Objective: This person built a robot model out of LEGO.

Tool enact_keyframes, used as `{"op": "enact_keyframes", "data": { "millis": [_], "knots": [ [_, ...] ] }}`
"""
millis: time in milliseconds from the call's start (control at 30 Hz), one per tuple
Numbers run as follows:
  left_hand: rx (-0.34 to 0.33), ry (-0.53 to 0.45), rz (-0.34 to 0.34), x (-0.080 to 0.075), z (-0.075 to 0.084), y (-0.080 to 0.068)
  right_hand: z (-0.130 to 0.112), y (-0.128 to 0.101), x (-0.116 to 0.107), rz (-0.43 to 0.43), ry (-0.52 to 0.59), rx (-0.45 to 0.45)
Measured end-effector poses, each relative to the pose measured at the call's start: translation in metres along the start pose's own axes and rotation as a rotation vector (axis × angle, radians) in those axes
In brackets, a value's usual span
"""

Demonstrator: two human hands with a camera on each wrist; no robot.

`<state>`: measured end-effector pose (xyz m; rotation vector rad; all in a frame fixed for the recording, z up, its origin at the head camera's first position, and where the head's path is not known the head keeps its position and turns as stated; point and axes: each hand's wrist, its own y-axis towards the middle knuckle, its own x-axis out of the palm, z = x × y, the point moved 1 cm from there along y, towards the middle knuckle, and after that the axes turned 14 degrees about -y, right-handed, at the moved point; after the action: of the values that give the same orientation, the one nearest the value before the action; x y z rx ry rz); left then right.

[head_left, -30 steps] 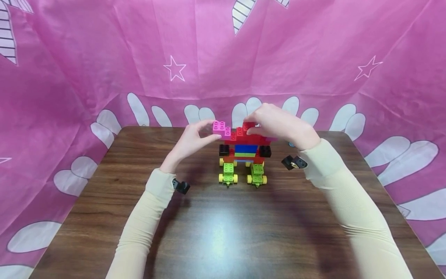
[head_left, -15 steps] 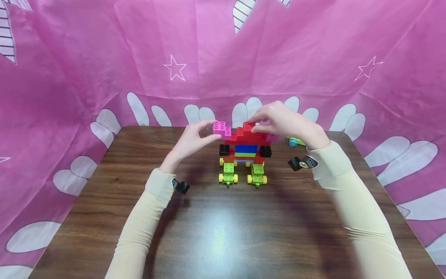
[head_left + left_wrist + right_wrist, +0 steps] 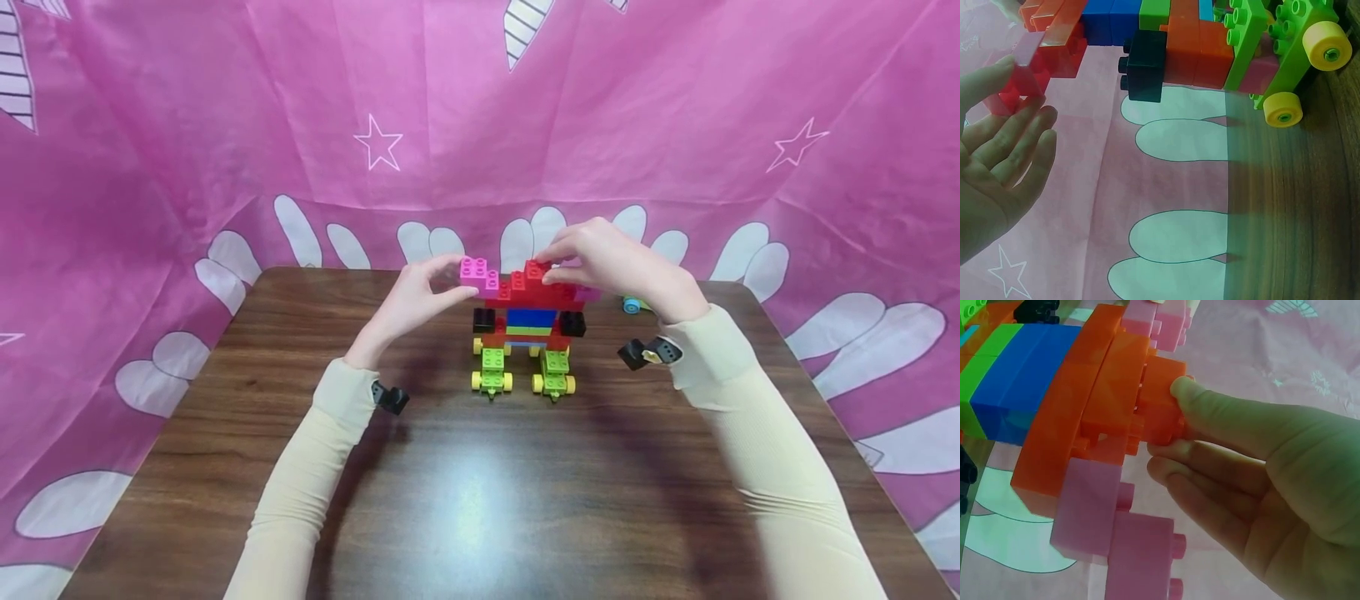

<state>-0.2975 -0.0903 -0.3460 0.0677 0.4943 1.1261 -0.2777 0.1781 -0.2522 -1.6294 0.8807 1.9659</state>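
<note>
- Block figure (image 3: 525,333) upright on lime wheeled feet, mid-counter (image 3: 480,500), top row running left to right between both hands.
- Left hand (image 3: 412,304) pinching the pink brick (image 3: 477,277) at the left end.
- Right hand (image 3: 611,262) nearer the top centre, thumb and fingers (image 3: 1210,412) closed round the small red brick (image 3: 536,271).

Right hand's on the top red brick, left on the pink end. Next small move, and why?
Probably press the top red brick straight down. The right hand pinches it by the fingertips at the model's crown, and the left hand braces the pink brick beside it. Whether it is fully seated cannot be told.
</note>
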Motion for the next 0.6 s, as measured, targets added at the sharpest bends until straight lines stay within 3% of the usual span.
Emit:
{"op": "enact_keyframes", "data": {
  "millis": [367,600],
  "knots": [
    [0.006,-0.015,0.01,0.0005,0.0009,0.0004,0.0001,0.0007,0.0001,-0.013,0.007,0.001],
    [0.004,-0.012,0.007,0.0007,-0.001,0.0002,-0.0031,0.0027,-0.0023,-0.083,-0.008,0.044]
  ]
}}
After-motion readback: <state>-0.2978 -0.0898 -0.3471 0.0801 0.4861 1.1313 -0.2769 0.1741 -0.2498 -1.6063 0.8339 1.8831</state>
